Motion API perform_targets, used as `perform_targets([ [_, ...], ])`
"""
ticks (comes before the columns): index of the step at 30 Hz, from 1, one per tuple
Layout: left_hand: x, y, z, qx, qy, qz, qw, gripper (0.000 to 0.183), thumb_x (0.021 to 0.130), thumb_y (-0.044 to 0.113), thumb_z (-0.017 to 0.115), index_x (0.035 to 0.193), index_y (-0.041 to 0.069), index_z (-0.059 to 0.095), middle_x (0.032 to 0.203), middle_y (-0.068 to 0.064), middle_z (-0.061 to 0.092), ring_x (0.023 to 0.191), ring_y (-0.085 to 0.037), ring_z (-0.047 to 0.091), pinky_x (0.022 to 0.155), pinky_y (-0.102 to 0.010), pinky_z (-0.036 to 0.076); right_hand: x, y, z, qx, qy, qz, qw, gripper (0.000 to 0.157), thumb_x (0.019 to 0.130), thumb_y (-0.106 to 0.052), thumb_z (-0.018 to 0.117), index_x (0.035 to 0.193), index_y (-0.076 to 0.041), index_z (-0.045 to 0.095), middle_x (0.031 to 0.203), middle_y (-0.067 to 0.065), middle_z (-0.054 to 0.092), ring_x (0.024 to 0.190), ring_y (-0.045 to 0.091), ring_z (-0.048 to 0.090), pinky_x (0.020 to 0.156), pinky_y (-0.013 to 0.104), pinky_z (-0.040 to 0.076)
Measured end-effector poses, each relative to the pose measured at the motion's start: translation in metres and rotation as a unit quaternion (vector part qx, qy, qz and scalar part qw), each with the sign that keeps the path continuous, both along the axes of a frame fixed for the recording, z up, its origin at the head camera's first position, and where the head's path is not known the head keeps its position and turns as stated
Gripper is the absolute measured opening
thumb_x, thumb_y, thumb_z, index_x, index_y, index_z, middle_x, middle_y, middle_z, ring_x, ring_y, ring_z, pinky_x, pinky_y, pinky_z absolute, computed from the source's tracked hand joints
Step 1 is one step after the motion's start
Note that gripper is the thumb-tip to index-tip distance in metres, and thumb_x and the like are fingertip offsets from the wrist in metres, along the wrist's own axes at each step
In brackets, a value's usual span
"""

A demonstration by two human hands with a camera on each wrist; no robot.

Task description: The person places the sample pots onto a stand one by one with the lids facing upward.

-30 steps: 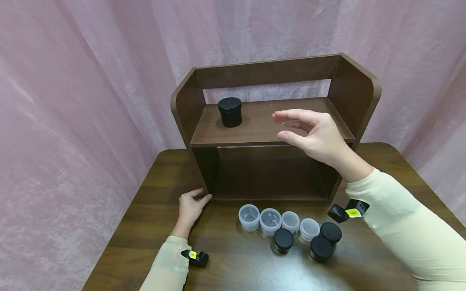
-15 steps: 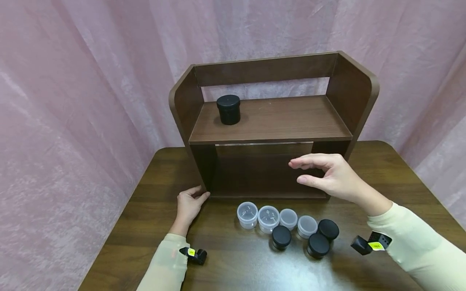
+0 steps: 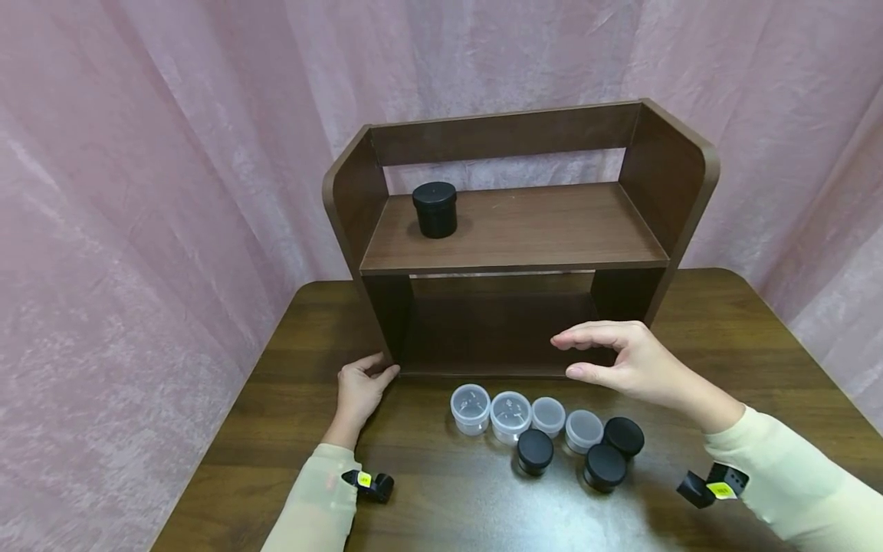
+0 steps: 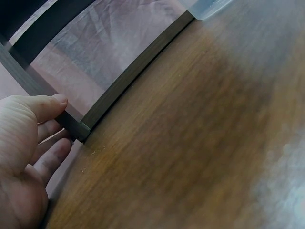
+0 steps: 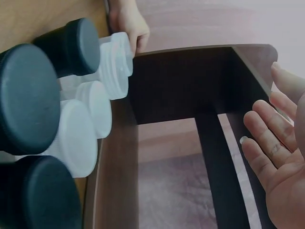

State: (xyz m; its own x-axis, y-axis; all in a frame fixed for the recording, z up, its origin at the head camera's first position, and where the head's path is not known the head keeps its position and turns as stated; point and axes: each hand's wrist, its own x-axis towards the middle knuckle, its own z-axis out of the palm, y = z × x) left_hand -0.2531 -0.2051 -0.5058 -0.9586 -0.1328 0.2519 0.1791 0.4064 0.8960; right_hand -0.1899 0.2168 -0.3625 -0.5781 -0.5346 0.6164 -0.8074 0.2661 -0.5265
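Curtain (image 3: 159,199), pinkish, is hanging far L & behind everything. L hand (image 3: 360,392) is pinching bottom front corner of shelf unit (image 3: 510,139), thumb at front edge, fingers bent round outer side; prob. steadying it, no jar in grip. Desk (image 3: 290,399) is carrying unit + loose jars.

Upper board (image 3: 552,226): one black jar (image 3: 436,211) is standing upright twd L end, lid on. Counting that one as done.

On desk, just in front of unit, L to R: four pale-lidded jars (image 3: 471,410) are standing in a row, two bigger then two smaller. One black-lidded jar (image 3: 534,451) is standing in front of row, approx. b/w 2nd & 3rd. Black-lidded pair (image 3: 605,466) is standing at R end, one ahead of the other; can't tell if touching.

R hand (image 3: 621,360) is hanging in front of unit's lower R part, beyond & above that pair. Fingers nearly straight, thumb well apart, wide gap, nothing held.

Progress, my est.: early. 1 of 8 visible jars is sitting up on unit; 7 are waiting on desk. Neither of the hands is carrying a jar, so no transfer is under way.
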Motion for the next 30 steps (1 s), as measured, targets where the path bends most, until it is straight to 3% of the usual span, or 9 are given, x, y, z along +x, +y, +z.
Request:
perform_targets([
  [8, 0.001, 0.001, 0.000, 0.000, 0.002, -0.005, 1.0000, 0.035, 0.079, 0.011, 0.080, 0.110, -0.003, 0.070, 0.111, -0.019, 0.068, 0.091, -0.027, 0.069, 0.072, -0.026, 0.054, 0.005, 0.003, -0.012, 0.011, -0.002, -0.009, 1.000, 0.045, 0.070, -0.002, 0.083, 0.113, -0.009, 0.070, 0.108, 0.002, 0.070, 0.099, 0.012, 0.064, 0.084, 0.017, 0.047],
  [17, 0.000, 0.001, 0.002, -0.008, 0.006, -0.003, 1.0000, 0.036, 0.079, 0.012, 0.080, 0.110, -0.003, 0.070, 0.112, -0.019, 0.067, 0.090, -0.028, 0.069, 0.074, -0.033, 0.056, 0.012, 0.012, -0.029, 0.043, -0.055, -0.035, 0.997, 0.041, 0.075, -0.009, 0.082, 0.115, -0.012, 0.069, 0.111, -0.004, 0.069, 0.104, 0.011, 0.063, 0.087, 0.018, 0.047],
  [22, 0.002, -0.001, 0.001, -0.010, 0.012, 0.002, 0.9999, 0.037, 0.078, 0.011, 0.080, 0.110, -0.005, 0.069, 0.110, -0.021, 0.067, 0.090, -0.029, 0.069, 0.073, -0.030, 0.055, 0.016, 0.022, -0.044, 0.056, -0.061, -0.043, 0.996, 0.042, 0.076, -0.011, 0.082, 0.115, -0.018, 0.069, 0.112, -0.006, 0.069, 0.105, 0.009, 0.063, 0.086, 0.018, 0.047],
  [30, 0.004, -0.004, 0.002, -0.002, 0.011, 0.010, 0.9999, 0.036, 0.078, 0.009, 0.080, 0.109, -0.005, 0.070, 0.105, -0.021, 0.069, 0.088, -0.028, 0.069, 0.070, -0.024, 0.054, 0.029, 0.039, -0.064, 0.089, -0.079, -0.066, 0.991, 0.037, 0.077, -0.016, 0.082, 0.112, -0.018, 0.070, 0.108, -0.007, 0.069, 0.103, 0.006, 0.062, 0.085, 0.012, 0.043],
])
